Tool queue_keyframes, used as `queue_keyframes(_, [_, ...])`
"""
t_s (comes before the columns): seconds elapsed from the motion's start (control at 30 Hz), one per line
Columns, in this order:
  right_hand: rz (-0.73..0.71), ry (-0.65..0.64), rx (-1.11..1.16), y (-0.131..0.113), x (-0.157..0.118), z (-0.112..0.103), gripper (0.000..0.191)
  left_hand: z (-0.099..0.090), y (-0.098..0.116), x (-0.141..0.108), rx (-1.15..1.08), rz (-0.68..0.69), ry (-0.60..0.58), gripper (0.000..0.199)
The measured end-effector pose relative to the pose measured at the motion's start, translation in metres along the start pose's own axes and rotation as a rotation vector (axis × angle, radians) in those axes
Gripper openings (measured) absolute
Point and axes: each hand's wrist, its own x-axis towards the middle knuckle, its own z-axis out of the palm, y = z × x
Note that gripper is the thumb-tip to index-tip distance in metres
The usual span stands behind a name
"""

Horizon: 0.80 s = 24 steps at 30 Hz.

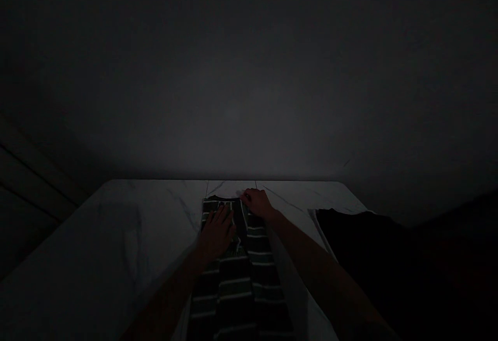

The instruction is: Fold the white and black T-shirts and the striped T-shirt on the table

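Observation:
A dark garment with pale horizontal stripes [237, 299] lies lengthwise on the table, its dark neckband [221, 198] at the far end. The picture is dim, so its exact kind is hard to tell. My left hand [216, 233] rests flat on the upper part of the garment, fingers spread. My right hand [257, 202] sits at the garment's far right edge near the neckband, fingers curled down. Whether those fingers pinch the cloth is hidden.
The garment lies on a white marble-patterned table [116, 247], whose far edge meets a plain grey wall [249, 97]. A large black cloth or object [358, 258] covers the table's right side. Dark panelling [31, 185] stands at far left.

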Motion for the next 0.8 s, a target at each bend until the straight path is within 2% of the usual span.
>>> queue_keyframes(0.3, [0.045, -0.026, -0.043, 0.021, 0.006, 0.003, 0.037, 0.002, -0.001, -0.001, -0.048, -0.01, -0.026, 0.059])
queue_keyframes(0.67, [0.101, 0.004, -0.145, 0.019, 0.009, 0.008, 0.053, -0.006, 0.003, -0.003, -0.02, -0.043, -0.066, 0.059])
queue_keyframes(0.8, [0.119, 0.036, -0.125, 0.019, 0.007, 0.002, 0.048, -0.014, 0.005, 0.0, 0.004, -0.054, -0.133, 0.06])
